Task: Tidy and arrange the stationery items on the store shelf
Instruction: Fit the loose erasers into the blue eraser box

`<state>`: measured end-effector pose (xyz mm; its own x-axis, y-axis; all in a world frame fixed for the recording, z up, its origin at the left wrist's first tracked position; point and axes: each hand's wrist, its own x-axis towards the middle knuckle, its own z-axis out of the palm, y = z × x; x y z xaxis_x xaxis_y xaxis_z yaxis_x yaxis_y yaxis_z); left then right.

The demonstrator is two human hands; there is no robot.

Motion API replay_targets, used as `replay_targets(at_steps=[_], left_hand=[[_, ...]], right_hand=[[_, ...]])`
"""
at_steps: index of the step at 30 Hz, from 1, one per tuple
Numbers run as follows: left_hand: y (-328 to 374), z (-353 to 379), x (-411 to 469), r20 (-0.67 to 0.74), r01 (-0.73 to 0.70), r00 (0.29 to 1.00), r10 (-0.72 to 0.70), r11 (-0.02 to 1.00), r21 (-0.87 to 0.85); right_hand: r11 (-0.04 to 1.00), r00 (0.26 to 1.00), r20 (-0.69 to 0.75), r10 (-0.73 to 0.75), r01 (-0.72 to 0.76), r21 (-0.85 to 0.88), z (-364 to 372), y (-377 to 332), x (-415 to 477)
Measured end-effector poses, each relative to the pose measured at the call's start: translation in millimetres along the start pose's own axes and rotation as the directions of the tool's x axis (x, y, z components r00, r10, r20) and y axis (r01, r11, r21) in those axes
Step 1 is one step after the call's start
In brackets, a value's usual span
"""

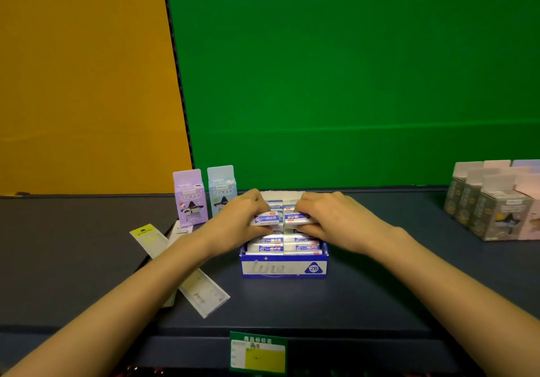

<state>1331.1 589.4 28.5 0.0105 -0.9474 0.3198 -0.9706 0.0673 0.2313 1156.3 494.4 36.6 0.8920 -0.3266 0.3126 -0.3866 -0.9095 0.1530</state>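
Note:
A blue and white display box (283, 267) marked 2B stands on the dark shelf (350, 295), filled with rows of white erasers in blue-printed sleeves. Over its back half, my left hand (239, 216) grips one eraser (267, 219) between fingers and thumb. Beside it, my right hand (327, 219) grips a second eraser (296, 219). The two erasers are held end to end just above the packed rows. Further erasers (280, 246) lie in the front rows.
A purple carton (190, 198) and a light blue carton (222, 189) stand left of the box. Long flat clear packets (181, 271) lie slanted under my left forearm. Grey and pink boxes (496, 204) stand at the far right. A price tag (258, 353) hangs on the shelf edge.

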Motion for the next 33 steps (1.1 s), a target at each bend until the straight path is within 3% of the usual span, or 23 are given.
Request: replay_targets(at_steps=[8,14,28,33], left_hand=[[-5,-2,0,-0.031,-0.065,0.997,0.064,0.997,-0.031],[-11,-5,-4,-0.065,-0.069,0.996,0.065,0.996,-0.063],[-12,-22,-17,0.009,-0.022,1.0,0.024,0.989,-0.146],[-5,-27,-23,0.146,0.056,0.989,-0.03,0.982,-0.18]], right_hand=[[1.0,0.999,0.02,0.028,-0.028,0.005,-1,-5,4],[0.978,0.99,-0.031,0.139,-0.132,0.164,-7,-4,2],[0.945,0.981,0.052,0.185,-0.193,0.263,-12,-10,-4],[0.949,0.98,0.133,0.148,-0.178,0.259,-16,-10,-10]])
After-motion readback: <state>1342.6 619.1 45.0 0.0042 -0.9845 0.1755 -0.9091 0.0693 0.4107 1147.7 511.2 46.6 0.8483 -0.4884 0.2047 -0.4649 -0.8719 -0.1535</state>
